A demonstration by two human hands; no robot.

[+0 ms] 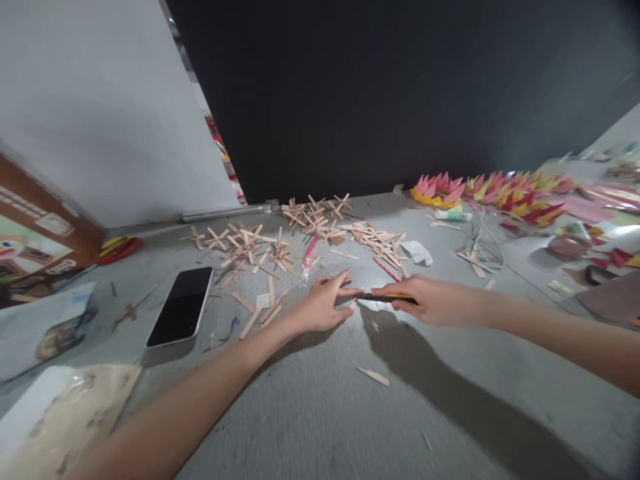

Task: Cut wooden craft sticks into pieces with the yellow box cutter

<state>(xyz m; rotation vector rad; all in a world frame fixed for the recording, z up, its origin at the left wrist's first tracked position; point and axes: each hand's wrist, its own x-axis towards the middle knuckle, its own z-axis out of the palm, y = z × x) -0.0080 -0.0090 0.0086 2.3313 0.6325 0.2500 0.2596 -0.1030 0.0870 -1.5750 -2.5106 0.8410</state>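
Observation:
My right hand (417,298) is closed around a black and yellow cutter (387,297), its tip pointing left toward my other hand. My left hand (330,303) rests on the grey table (310,413) with fingers spread, the fingertips close to the cutter's tip. Whether a small piece lies under those fingertips is too small to tell. White paper (377,307) lies under the cutter. Just beyond my hands are a red striped strip (386,269) and a heap of wooden sticks (377,241). A pointed wooden piece (373,377) lies nearer to me.
Crossed wooden sticks (245,243) spread at centre left, beside a phone (181,307). Red and yellow scissors (120,249) lie by a brown box (40,227). Pink and yellow paper crowns (437,191), a glue stick (453,216) and a white cable (480,233) are at right.

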